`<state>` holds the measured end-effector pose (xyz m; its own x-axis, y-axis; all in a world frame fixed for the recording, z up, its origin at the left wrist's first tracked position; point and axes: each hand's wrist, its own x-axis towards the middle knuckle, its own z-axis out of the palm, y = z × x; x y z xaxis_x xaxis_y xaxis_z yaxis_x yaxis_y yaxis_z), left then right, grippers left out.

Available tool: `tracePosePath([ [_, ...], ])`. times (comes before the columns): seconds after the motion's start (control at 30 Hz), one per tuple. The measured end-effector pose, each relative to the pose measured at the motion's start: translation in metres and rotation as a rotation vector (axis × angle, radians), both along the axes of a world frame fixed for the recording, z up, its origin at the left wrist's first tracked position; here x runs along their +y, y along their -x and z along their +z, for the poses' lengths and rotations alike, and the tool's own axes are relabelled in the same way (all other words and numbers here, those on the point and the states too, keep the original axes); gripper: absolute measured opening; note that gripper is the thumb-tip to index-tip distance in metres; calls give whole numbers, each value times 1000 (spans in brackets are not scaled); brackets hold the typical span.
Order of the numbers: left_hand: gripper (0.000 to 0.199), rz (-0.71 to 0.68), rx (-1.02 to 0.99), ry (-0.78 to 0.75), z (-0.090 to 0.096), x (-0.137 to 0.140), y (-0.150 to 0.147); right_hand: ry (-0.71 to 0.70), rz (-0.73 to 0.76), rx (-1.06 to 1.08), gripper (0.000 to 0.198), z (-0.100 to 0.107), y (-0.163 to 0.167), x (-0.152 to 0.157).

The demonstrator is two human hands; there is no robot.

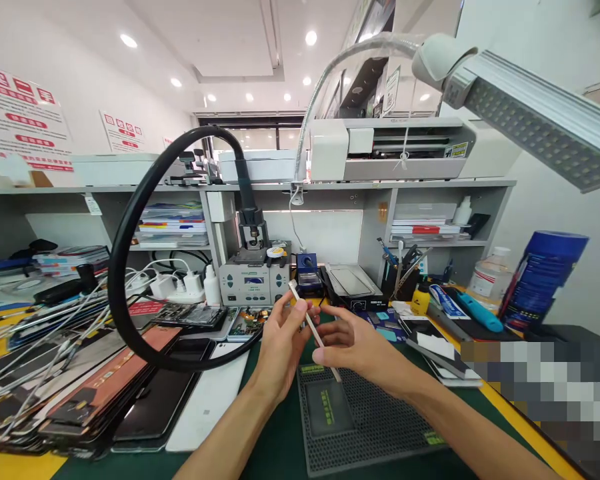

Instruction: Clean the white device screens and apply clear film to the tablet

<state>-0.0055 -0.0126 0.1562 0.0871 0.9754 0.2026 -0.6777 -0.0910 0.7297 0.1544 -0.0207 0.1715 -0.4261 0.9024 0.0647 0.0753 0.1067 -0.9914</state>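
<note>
My left hand [280,343] and my right hand [360,347] meet above a dark grid mat [380,433] on the green bench. Both pinch a thin pale stick-shaped tool [307,320] that slants from upper left down to the right, its lower tip near the mat. My left fingers hold its upper part, my right fingers its lower part. A small dark flat component with green markings [327,407] lies on the mat just below the hands.
A thick black hose [125,247] loops from the grey rework station [253,280] across the left. Stacked phone screens [125,393] and cables crowd the left side. A lamp head [535,120] hangs at top right. Tools, bottles and a blue canister [545,273] stand on the right.
</note>
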Motion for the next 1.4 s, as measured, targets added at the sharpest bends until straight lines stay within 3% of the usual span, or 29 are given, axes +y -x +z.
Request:
tracePosePath([
  [0.07,31,-19,-9,-31,2,0,4,-35,8,-22,91,0,-3,2],
  [0.17,53,-53,-8,-55,7,2,13,-80,73,-141,98,1,-15,5],
  [0.3,72,-62,75,-30,8,11,26,-113,133,-303,90,7,-37,4],
  [0.47,69,2,115,-20,2,21,34,-201,213,-701,80,13,-58,-7],
  [0.6,62,37,149,-21,0,21,31,-223,272,-888,79,12,-60,-13],
  [0.9,51,30,206,-39,1,17,26,-283,310,-945,81,3,-54,-13],
  [1.1,47,15,235,-47,-2,18,27,-306,300,-1021,98,4,-58,-12],
  [1.4,43,-46,273,-61,-6,19,26,-419,228,-980,70,7,-64,-20],
])
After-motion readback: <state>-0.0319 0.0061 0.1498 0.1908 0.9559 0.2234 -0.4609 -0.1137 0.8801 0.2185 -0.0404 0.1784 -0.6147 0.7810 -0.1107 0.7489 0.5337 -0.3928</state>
